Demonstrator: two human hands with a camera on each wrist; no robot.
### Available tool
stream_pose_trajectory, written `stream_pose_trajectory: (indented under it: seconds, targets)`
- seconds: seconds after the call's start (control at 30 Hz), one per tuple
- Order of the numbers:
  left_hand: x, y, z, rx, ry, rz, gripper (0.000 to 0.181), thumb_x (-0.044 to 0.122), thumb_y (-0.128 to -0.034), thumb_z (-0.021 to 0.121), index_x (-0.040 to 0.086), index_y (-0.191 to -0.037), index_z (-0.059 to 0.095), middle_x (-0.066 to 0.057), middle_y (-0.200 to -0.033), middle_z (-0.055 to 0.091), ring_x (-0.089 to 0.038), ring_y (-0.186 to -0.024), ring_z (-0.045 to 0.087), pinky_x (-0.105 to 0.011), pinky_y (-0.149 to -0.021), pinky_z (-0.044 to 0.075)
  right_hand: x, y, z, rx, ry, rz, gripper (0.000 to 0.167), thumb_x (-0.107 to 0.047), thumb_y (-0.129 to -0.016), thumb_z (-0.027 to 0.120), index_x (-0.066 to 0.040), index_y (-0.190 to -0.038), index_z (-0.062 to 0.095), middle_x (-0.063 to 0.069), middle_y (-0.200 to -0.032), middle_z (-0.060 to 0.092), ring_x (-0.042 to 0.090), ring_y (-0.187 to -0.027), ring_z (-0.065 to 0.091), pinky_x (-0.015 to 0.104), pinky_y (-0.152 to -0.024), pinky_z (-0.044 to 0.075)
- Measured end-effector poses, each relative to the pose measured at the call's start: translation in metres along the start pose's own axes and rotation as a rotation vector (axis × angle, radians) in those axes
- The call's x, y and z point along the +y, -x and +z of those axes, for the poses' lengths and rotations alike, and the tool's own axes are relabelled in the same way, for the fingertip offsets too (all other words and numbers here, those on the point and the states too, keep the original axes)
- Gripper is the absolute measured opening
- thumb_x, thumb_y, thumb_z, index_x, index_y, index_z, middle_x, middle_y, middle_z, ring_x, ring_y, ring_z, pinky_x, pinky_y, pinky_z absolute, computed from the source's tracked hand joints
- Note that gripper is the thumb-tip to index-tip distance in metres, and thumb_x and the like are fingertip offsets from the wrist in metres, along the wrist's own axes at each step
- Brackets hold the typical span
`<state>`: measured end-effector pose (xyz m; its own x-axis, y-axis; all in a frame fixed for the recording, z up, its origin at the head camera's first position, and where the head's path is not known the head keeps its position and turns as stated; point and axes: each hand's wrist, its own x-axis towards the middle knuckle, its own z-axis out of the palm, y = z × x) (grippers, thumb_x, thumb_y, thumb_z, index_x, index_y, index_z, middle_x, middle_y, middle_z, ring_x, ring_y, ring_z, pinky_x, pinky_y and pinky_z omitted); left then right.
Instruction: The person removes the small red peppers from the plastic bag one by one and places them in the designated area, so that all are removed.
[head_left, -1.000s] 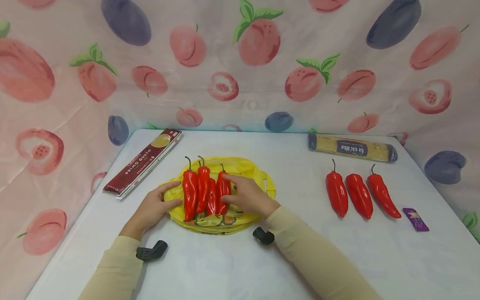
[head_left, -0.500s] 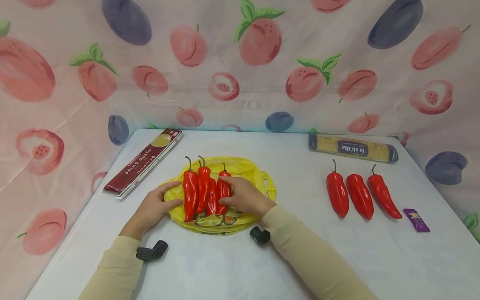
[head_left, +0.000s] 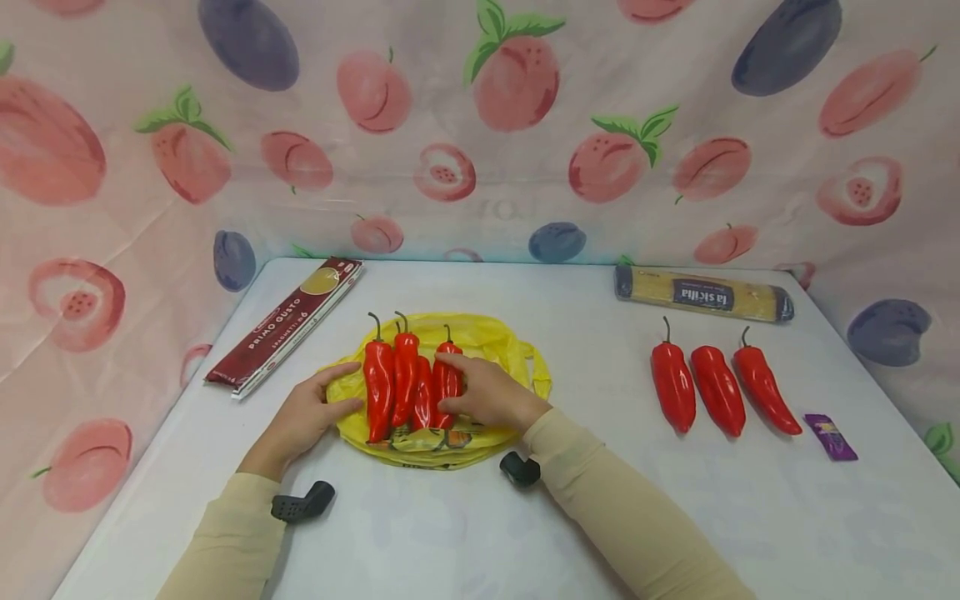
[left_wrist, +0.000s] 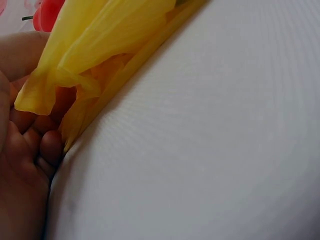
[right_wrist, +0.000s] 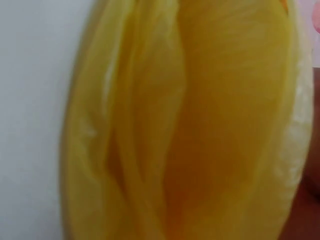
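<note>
Several glossy red peppers lie side by side on a spread yellow plastic bag. My left hand rests at the bag's left edge, thumb and index finger apart, beside the leftmost pepper. In the left wrist view, yellow bag folds partly cover the left hand's fingers. From the right side, my right hand touches the rightmost pepper of the group with index finger and thumb spread along it. The right wrist view is mostly filled by the blurred yellow bag.
Three more red peppers lie on the right of the white table, with a small purple packet beside them. Spaghetti packs lie behind: a dark red one left, a yellowish one right. Fruit-patterned cloth hangs around.
My right hand has shifted slightly left against the rightmost pepper on the bag, whose stem has moved a little. My left hand stays in place.
</note>
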<state>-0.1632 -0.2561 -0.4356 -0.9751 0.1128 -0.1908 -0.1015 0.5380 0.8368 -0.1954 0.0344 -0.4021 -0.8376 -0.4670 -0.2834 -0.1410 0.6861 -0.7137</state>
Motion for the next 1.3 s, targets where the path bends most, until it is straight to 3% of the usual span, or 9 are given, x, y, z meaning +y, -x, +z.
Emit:
stream_pose_trajectory:
  seconds: [0.37, 0.97, 1.3]
  targets:
    - [-0.001, 0.001, 0.0, 0.002, 0.01, 0.002, 0.066, 0.029, -0.0915, 0.072, 0.013, -0.15, 0.046, -0.019, -0.159, 0.031, -0.039, -0.14, 0.032, -0.059, -0.112, 0.031, -0.001, 0.002, -0.003, -0.026, 0.011, 0.002, 0.073, -0.02, -0.089, 0.076, -0.026, -0.153, 0.042, 0.004, -0.141, 0.052, 0.023, -0.118, 0.049, 0.035, -0.091, 0.055]
    - [0.0, 0.001, 0.001, 0.006, -0.006, 0.001, 0.065, 0.03, -0.0917, 0.072, 0.015, -0.149, 0.047, -0.018, -0.159, 0.031, -0.04, -0.142, 0.029, -0.06, -0.113, 0.028, 0.007, 0.009, -0.014, -0.026, -0.026, 0.081, 0.072, -0.017, -0.089, 0.076, -0.03, -0.152, 0.043, 0.006, -0.136, 0.049, 0.025, -0.115, 0.046, 0.028, -0.07, 0.057]
    - [-0.001, 0.0, 0.001, 0.006, -0.01, 0.002, 0.065, 0.03, -0.0915, 0.072, 0.015, -0.149, 0.047, -0.018, -0.159, 0.031, -0.04, -0.143, 0.029, -0.06, -0.113, 0.028, 0.008, 0.016, -0.016, 0.005, 0.016, 0.051, 0.071, -0.016, -0.089, 0.076, -0.029, -0.151, 0.045, 0.005, -0.137, 0.051, 0.025, -0.117, 0.047, 0.035, -0.084, 0.057]
